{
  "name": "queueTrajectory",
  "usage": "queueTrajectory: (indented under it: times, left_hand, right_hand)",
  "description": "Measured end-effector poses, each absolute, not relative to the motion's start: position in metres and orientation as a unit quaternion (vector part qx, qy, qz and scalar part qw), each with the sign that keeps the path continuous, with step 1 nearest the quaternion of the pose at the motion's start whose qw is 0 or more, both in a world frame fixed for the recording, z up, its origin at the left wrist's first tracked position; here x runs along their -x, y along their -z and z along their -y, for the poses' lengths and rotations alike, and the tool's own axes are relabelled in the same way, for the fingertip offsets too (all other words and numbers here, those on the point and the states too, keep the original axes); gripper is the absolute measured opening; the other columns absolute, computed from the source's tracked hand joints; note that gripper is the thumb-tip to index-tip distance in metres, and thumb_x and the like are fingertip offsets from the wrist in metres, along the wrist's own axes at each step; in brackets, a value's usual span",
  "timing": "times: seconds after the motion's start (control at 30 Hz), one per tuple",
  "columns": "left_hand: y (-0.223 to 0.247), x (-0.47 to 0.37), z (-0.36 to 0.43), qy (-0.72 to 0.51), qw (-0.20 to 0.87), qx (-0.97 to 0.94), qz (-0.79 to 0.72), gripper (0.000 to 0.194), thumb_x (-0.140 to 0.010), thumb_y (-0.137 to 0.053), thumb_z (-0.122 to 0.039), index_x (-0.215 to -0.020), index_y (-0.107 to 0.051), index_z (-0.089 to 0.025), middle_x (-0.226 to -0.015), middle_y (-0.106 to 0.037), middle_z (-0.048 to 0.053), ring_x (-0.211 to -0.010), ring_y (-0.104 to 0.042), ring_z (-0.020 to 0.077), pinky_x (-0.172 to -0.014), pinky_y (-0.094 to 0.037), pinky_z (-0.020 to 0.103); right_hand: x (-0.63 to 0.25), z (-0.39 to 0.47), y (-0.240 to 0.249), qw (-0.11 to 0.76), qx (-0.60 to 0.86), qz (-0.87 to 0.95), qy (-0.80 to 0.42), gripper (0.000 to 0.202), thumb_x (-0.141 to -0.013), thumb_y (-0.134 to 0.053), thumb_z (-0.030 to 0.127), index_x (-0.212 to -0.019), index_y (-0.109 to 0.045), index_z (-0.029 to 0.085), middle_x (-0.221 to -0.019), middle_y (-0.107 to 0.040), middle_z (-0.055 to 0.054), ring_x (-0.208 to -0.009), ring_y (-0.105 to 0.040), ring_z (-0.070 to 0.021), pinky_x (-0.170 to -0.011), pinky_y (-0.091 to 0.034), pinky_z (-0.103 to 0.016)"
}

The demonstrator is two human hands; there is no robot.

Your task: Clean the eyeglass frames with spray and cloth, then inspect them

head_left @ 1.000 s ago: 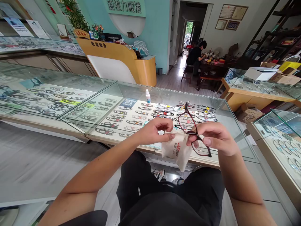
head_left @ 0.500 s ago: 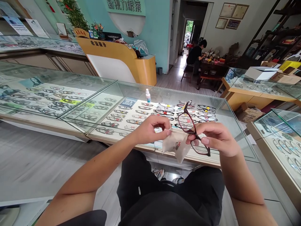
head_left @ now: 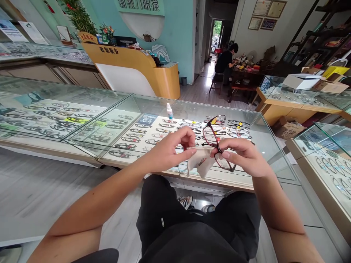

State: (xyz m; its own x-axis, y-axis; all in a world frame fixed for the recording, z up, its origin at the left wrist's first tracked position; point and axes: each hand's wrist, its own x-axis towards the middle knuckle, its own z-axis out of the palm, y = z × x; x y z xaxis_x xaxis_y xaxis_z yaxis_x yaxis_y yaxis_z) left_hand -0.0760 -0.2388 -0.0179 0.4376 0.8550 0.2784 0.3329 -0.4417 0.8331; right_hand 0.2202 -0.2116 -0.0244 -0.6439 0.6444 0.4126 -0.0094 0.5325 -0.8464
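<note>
L hand point(head_left: 171, 151) pinching cloth point(head_left: 201, 160) — R hand point(head_left: 244, 156) gripping specs point(head_left: 210, 136) nr bridge, abv display case point(head_left: 264, 142).

Toward 11 o'clock the green wall sign point(head_left: 140, 6) reads 新视力眼镜, slightly blurred; between 10 and 11 the yellow desk point(head_left: 120, 56) carries 收银服务; between 9 and 10 a blue card point(head_left: 147, 120) under the glass tabletop point(head_left: 197, 109) shows "behind", its other words unclear; between 4 and 5 the cloth point(head_left: 201, 164) bears print too blurred to read.
</note>
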Motion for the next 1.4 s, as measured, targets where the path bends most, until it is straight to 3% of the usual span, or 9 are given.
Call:
queueTrajectory:
  times: [0.1,0.3,0.53,0.73,0.97,1.1,1.4]
  left_hand:
    - [0.018,0.075,0.237,-0.366,0.392,-0.746,-0.395,0.017,-0.102,-0.070,-0.033,-0.106,-0.056,-0.024,-0.098,-0.060,0.000,-0.084,-0.058,0.0145,-0.077,-0.048,0.029]
    - [0.016,0.072,0.216,-0.401,0.427,-0.648,-0.486,0.022,-0.097,-0.071,-0.032,-0.109,-0.054,-0.026,-0.080,-0.056,-0.005,-0.059,-0.039,0.0115,-0.057,-0.029,0.028]
    - [0.018,0.062,0.197,-0.504,0.418,-0.599,-0.461,0.025,-0.092,-0.073,-0.030,-0.108,-0.055,-0.025,-0.081,-0.061,-0.004,-0.068,-0.051,0.0131,-0.068,-0.039,0.029]
    - [0.016,0.042,0.180,-0.562,0.419,-0.582,-0.413,0.030,-0.090,-0.076,-0.032,-0.107,-0.052,-0.025,-0.086,-0.058,-0.005,-0.071,-0.056,0.0121,-0.072,-0.048,0.029]
    - [0.009,0.023,0.138,-0.601,0.343,-0.599,-0.403,0.029,-0.089,-0.075,-0.028,-0.107,-0.052,-0.025,-0.084,-0.056,-0.005,-0.065,-0.048,0.0103,-0.064,-0.039,0.026]
    - [0.016,0.017,0.106,-0.609,0.295,-0.614,-0.406,0.026,-0.092,-0.071,-0.027,-0.108,-0.051,-0.025,-0.084,-0.058,-0.005,-0.068,-0.051,0.0111,-0.067,-0.039,0.027]
    - [0.040,0.006,0.068,-0.569,0.239,-0.636,-0.463,0.023,-0.096,-0.067,-0.029,-0.113,-0.053,-0.026,-0.084,-0.069,-0.003,-0.081,-0.063,0.0180,-0.081,-0.044,0.033]
  right_hand:
    - [-0.214,0.204,0.034,0.381,0.218,0.771,-0.461,0.017,-0.107,-0.072,0.038,-0.109,-0.082,0.024,-0.105,-0.085,-0.006,-0.096,-0.077,-0.0207,-0.091,-0.060,-0.035]
    - [-0.197,0.194,0.048,0.458,0.286,0.683,-0.492,0.022,-0.102,-0.076,0.045,-0.102,-0.084,0.024,-0.103,-0.085,-0.006,-0.097,-0.077,-0.0220,-0.091,-0.060,-0.037]
    - [-0.181,0.188,0.058,0.435,0.260,0.655,-0.560,0.024,-0.099,-0.079,0.045,-0.098,-0.082,0.022,-0.098,-0.085,-0.006,-0.096,-0.076,-0.0209,-0.097,-0.060,-0.038]
    - [-0.172,0.169,0.052,0.461,0.259,0.653,-0.542,0.027,-0.097,-0.078,0.048,-0.100,-0.083,0.021,-0.089,-0.082,-0.004,-0.092,-0.074,-0.0197,-0.092,-0.059,-0.035]
    - [-0.173,0.133,0.044,0.482,0.259,0.667,-0.506,0.035,-0.095,-0.079,0.053,-0.099,-0.082,0.019,-0.094,-0.082,-0.005,-0.087,-0.070,-0.0175,-0.091,-0.056,-0.033]
    - [-0.176,0.108,0.046,0.496,0.256,0.664,-0.498,0.037,-0.094,-0.077,0.057,-0.095,-0.080,0.020,-0.088,-0.080,-0.003,-0.084,-0.067,-0.0177,-0.089,-0.054,-0.034]
    - [-0.186,0.080,0.068,0.484,0.303,0.674,-0.468,0.028,-0.099,-0.069,0.047,-0.091,-0.079,0.022,-0.091,-0.076,-0.003,-0.086,-0.063,-0.0187,-0.088,-0.049,-0.034]
